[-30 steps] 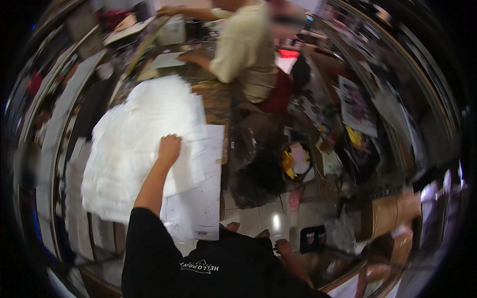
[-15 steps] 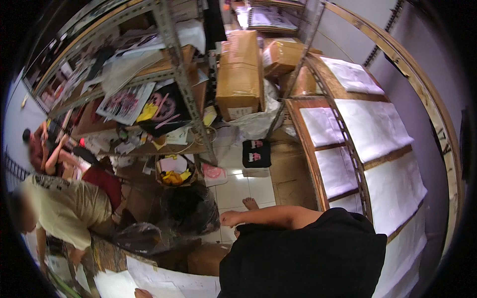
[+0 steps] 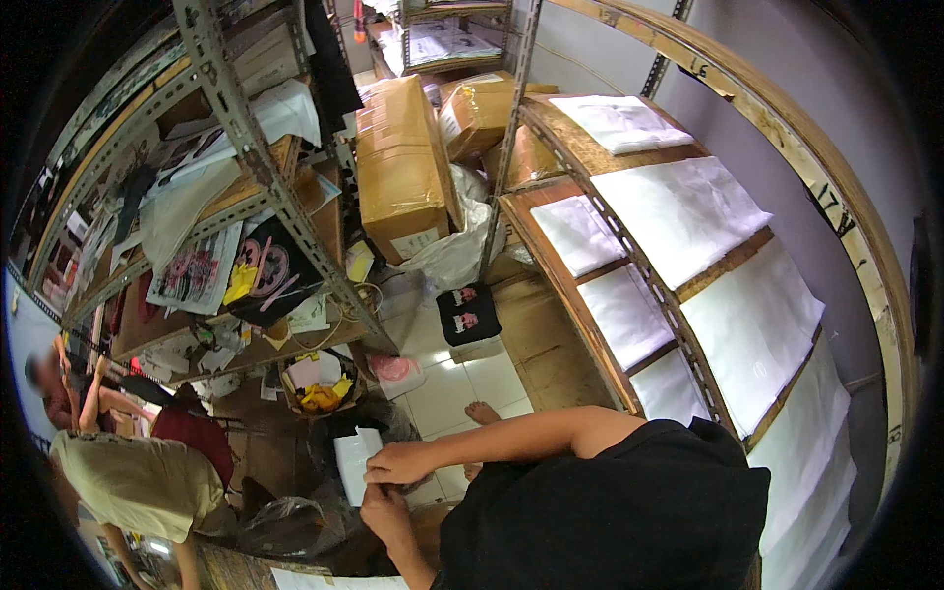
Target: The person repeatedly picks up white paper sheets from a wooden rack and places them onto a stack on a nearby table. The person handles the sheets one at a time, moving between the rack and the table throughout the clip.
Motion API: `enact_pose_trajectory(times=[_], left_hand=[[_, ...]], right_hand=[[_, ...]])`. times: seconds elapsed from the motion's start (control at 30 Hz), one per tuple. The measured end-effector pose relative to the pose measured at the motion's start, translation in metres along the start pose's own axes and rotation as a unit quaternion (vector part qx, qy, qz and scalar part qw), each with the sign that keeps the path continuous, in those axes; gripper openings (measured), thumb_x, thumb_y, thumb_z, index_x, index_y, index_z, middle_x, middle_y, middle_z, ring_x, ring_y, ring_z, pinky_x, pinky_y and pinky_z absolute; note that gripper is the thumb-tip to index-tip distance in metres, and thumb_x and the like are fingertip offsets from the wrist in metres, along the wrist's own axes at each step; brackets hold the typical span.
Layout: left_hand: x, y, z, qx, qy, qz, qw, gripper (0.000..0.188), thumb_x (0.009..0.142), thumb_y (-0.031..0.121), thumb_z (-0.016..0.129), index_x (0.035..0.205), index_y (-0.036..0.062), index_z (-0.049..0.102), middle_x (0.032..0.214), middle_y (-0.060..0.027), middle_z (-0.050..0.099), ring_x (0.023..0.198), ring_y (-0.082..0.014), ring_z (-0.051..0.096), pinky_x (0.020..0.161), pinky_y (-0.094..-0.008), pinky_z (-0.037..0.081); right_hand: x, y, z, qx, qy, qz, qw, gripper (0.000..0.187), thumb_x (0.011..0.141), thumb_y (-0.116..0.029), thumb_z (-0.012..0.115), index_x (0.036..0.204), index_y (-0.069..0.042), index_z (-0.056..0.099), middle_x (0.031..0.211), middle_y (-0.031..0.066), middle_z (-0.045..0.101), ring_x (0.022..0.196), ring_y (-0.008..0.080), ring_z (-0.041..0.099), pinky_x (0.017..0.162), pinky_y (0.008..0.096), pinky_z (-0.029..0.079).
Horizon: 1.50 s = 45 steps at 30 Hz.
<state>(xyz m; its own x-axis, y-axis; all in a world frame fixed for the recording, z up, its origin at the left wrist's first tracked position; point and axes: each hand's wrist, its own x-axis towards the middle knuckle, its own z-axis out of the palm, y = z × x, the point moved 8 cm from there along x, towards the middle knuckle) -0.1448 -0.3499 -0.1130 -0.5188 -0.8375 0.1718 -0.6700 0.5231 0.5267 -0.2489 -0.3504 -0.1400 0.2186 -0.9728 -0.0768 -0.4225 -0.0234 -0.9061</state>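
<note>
Glossy tiles (image 3: 497,380), oblong white sheet (image 3: 355,464)

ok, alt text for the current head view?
The left hand and right hand hold a small white sheet. Shelves with flat white sheets line the right side; taped cardboard boxes sit beyond the tiled floor, a co-worker at lower left.

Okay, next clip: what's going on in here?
The person's right hand holds a small white sheet, with the left hand close against the right one. To the right, larger white pieces lie on wooden shelves. A co-worker in a light shirt is at the lower left, hands largely out of clear view.
</note>
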Motion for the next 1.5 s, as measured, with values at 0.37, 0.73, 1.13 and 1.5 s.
enact_pose_trajectory(times=[0.37, 0.73, 1.13, 1.5], left_hand=[[0.045, 0.083, -0.006, -0.165, -0.029, 0.076, 0.983, 0.014, 0.089, 0.008, 0.064, 0.095, -0.0043, 0.067, 0.084, -0.0188, 0.068, 0.067, -0.0332, 0.066, 0.061, -0.0382, 0.052], [0.009, 0.026, 0.066, -0.091, -0.168, 0.06, 0.98, 0.019, 0.088, 0.014, 0.066, 0.094, -0.0043, 0.069, 0.079, -0.0197, 0.068, 0.07, -0.0344, 0.067, 0.064, -0.041, 0.052], [0.017, 0.051, 0.078, -0.069, -0.21, 0.091, 0.971, 0.02, 0.089, 0.017, 0.065, 0.095, -0.0015, 0.069, 0.079, -0.0174, 0.067, 0.072, -0.0347, 0.066, 0.066, -0.0417, 0.051], [-0.003, 0.04, 0.086, -0.051, -0.21, 0.102, 0.971, 0.018, 0.088, 0.016, 0.065, 0.092, -0.0013, 0.069, 0.079, -0.0168, 0.068, 0.07, -0.0332, 0.067, 0.065, -0.0405, 0.052]], right_hand=[[-0.158, -0.039, -0.3, -0.067, 0.299, 0.147, 0.94, 0.026, 0.085, -0.01, 0.053, 0.11, -0.003, 0.053, 0.1, 0.015, 0.059, 0.095, 0.0283, 0.06, 0.084, 0.0409, 0.048], [-0.591, -0.052, -0.458, -0.023, 0.755, 0.228, 0.614, 0.022, 0.084, -0.015, 0.067, 0.101, -0.005, 0.057, 0.079, 0.0001, 0.059, 0.061, 0.0074, 0.053, 0.051, 0.0225, 0.043], [-0.731, 0.022, -0.411, -0.055, 0.834, 0.375, 0.402, 0.01, 0.08, -0.007, 0.059, 0.081, 0.002, 0.063, 0.068, 0.0104, 0.065, 0.05, 0.0167, 0.059, 0.039, 0.0287, 0.045], [-0.736, 0.02, -0.408, -0.107, 0.805, 0.41, 0.416, 0.014, 0.079, -0.002, 0.056, 0.071, 0.007, 0.063, 0.062, 0.0167, 0.065, 0.048, 0.0225, 0.062, 0.041, 0.0318, 0.048]])
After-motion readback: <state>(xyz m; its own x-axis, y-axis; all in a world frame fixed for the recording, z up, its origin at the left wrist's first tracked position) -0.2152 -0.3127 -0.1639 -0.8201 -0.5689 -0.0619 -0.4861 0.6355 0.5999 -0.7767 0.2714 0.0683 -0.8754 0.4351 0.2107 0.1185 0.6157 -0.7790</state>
